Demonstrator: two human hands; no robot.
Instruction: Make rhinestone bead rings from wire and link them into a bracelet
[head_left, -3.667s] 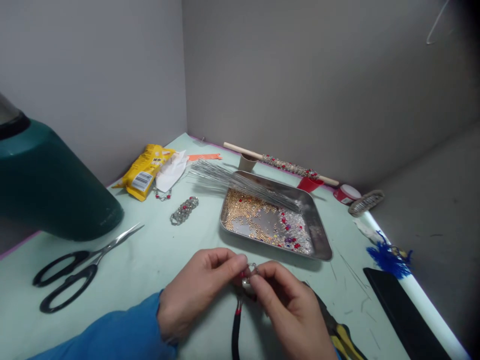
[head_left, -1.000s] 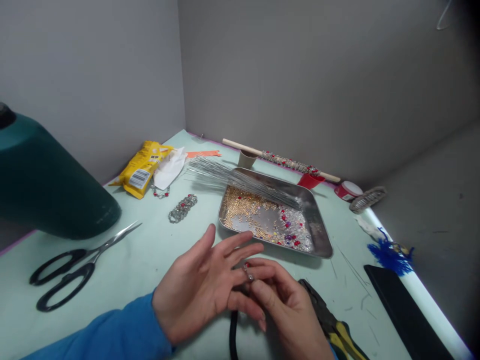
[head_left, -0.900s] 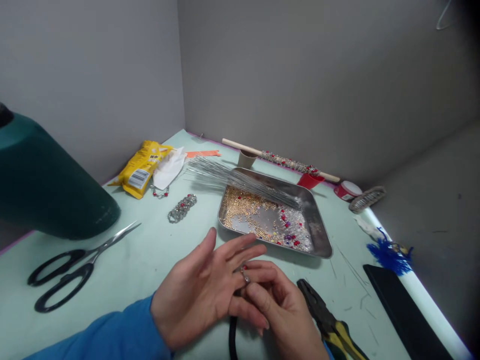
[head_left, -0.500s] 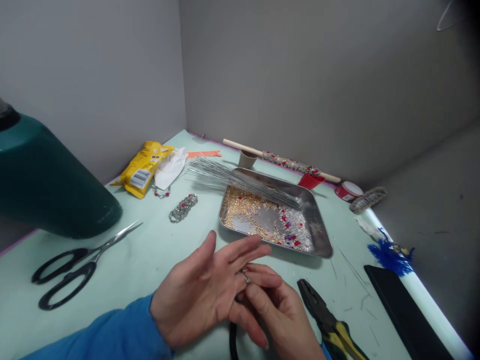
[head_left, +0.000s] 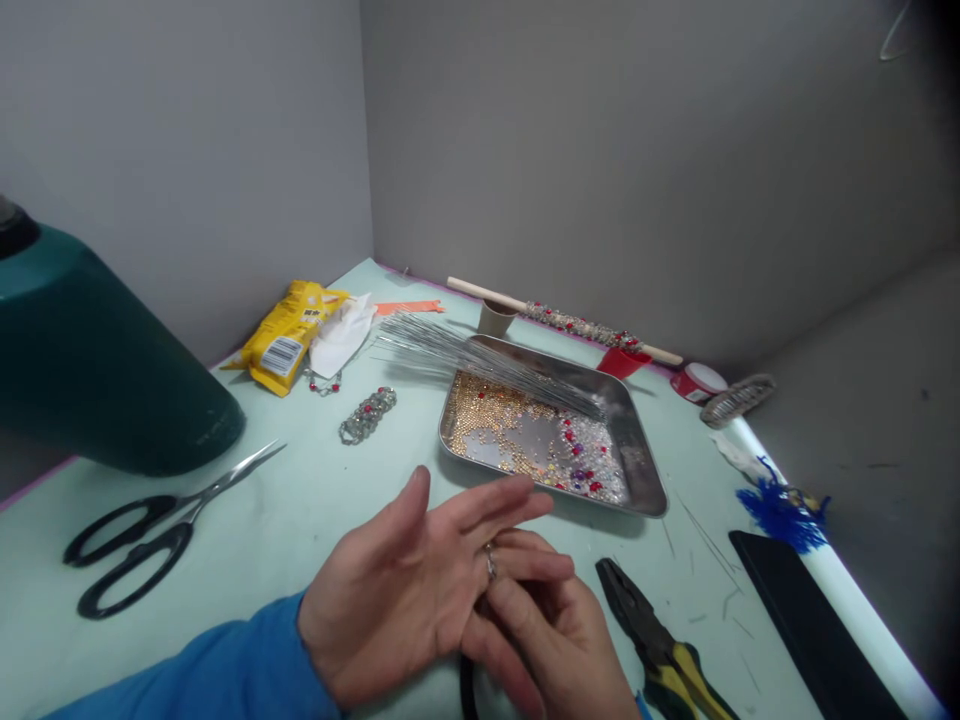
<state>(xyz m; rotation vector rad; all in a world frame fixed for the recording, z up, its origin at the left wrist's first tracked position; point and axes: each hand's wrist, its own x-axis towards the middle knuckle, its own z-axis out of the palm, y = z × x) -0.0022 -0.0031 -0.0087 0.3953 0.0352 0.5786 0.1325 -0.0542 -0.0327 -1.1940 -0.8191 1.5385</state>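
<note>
My left hand (head_left: 412,590) is turned palm up with its fingers stretched out. A small silvery wire ring (head_left: 491,562) sits round one of its fingers. My right hand (head_left: 562,630) closes in from the right, its thumb and fingers pinched about that finger at the ring. Part of a dark strap or cord (head_left: 468,685) shows below the hands; its far end is hidden. Just right of the hands lie pliers (head_left: 652,625) with yellow and dark handles. Beyond the fingers stands a metal tray (head_left: 649,470) of gold, clear, red and purple beads.
A bundle of wires (head_left: 457,350) rests across the tray. Scissors (head_left: 165,530), a green bottle (head_left: 112,370), a yellow packet (head_left: 285,340) and a coiled beaded wire piece (head_left: 367,415) are leftward. A rod (head_left: 487,293) with beaded rings lies behind; a black bar (head_left: 802,620) is right.
My right thumb has slid slightly down from the ring along the finger's base. The left fingers have shifted a little to the right. The things on the table are the same.
</note>
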